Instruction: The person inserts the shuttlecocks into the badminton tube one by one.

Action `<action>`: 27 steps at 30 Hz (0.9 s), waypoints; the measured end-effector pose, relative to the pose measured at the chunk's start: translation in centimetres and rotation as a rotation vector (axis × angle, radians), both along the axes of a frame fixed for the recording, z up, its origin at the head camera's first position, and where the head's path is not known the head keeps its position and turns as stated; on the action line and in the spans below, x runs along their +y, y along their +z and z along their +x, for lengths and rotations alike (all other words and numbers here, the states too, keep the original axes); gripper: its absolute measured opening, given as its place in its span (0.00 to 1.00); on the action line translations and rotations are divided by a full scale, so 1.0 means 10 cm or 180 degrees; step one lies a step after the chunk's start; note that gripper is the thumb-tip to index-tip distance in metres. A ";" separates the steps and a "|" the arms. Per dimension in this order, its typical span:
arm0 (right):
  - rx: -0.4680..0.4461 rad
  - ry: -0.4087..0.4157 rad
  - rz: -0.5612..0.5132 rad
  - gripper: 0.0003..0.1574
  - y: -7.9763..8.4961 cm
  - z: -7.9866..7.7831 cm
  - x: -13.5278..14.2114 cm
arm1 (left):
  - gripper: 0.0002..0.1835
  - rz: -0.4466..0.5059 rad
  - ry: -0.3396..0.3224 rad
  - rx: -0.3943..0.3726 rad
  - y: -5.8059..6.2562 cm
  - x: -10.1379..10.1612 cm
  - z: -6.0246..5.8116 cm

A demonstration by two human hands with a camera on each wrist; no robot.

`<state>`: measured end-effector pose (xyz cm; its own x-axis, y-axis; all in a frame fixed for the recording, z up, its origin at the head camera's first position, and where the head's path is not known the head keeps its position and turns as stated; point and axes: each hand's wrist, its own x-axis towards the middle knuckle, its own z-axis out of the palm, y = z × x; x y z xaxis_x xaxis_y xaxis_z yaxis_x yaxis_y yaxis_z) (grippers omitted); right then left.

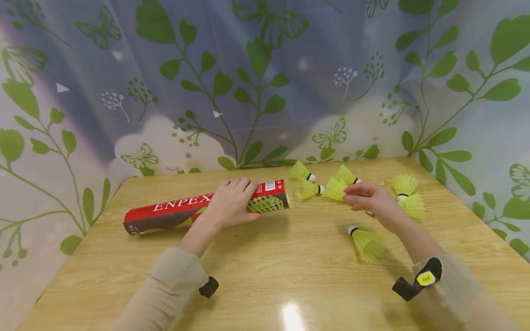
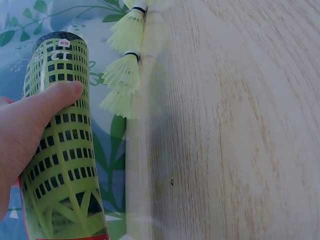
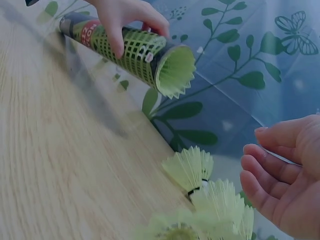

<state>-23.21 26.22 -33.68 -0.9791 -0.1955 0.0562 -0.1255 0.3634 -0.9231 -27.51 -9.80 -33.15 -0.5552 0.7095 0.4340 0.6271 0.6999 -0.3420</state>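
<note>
On the person's head, one camera faces forward and down over the tabletop [image 1: 269, 276], a leaf-printed backdrop [image 1: 265, 96] filling its upper half. The left-wrist camera looks from close up, steeply rolled, along a tube [image 2: 62, 145] at its left. The right-wrist one, also tilted, looks across to that tube, upper left; what I'd take for a shuttlecock [image 3: 180, 229] blurs very near, at bottom. All three share tube and backdrop.

Looks glossy and smooth on the tube [image 1: 178, 211], like ribbed plastic on the shuttlecocks [image 1: 368, 244], and like grained wood on the worktop [image 1: 290, 262], shiny toward its near edge.
</note>
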 end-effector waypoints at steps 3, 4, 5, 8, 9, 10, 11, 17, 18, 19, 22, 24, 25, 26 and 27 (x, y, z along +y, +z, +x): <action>0.0042 0.0049 0.0027 0.29 -0.03 0.03 0.09 | 0.41 -0.0016 0.0032 -0.0015 0.00 0.00 0.00; 0.0050 0.0069 0.0039 0.29 -0.03 0.05 0.12 | 0.41 -0.0023 0.0038 -0.0011 0.01 0.00 0.00; 0.0058 0.0090 0.0062 0.28 -0.04 0.06 0.15 | 0.40 -0.0028 0.0039 -0.0009 0.01 0.00 0.00; 0.0085 0.0158 0.0147 0.28 -0.07 0.11 0.24 | 0.40 -0.0024 0.0018 0.0011 0.01 0.00 0.00; 0.0082 0.0169 0.0169 0.28 -0.09 0.13 0.27 | 0.40 -0.0017 0.0012 0.0015 0.01 -0.01 0.00; 0.0070 0.0173 0.0194 0.29 -0.10 0.14 0.30 | 0.40 -0.0009 0.0003 0.0013 0.01 -0.01 0.00; 0.0059 0.0189 0.0206 0.30 -0.12 0.16 0.33 | 0.40 -0.0004 -0.0003 0.0017 0.00 -0.01 0.00; 0.0008 0.0341 0.0329 0.31 -0.20 0.23 0.47 | 0.41 0.0012 0.0009 -0.0039 -0.01 -0.02 0.00; -0.0009 0.0375 0.0366 0.31 -0.21 0.25 0.49 | 0.41 0.0011 0.0015 -0.0046 -0.01 -0.02 0.00; -0.0017 0.0405 0.0403 0.30 -0.22 0.26 0.51 | 0.41 0.0011 0.0019 -0.0049 -0.01 -0.02 0.00; -0.0058 0.0514 0.0512 0.30 -0.24 0.29 0.56 | 0.41 0.0017 0.0009 -0.0027 -0.01 -0.02 0.00; -0.0107 0.0594 0.0570 0.31 -0.25 0.31 0.59 | 0.41 0.0018 0.0000 -0.0014 -0.01 -0.01 0.00; -0.0126 0.0648 0.0586 0.31 -0.27 0.32 0.60 | 0.41 0.0023 -0.0005 -0.0009 -0.02 -0.01 0.00; -0.0153 0.0708 0.0596 0.32 -0.27 0.33 0.61 | 0.41 0.0023 -0.0006 -0.0003 -0.02 0.00 0.00; -0.0171 0.0782 0.0611 0.33 -0.28 0.34 0.61 | 0.41 0.0020 -0.0007 0.0004 -0.02 0.00 0.01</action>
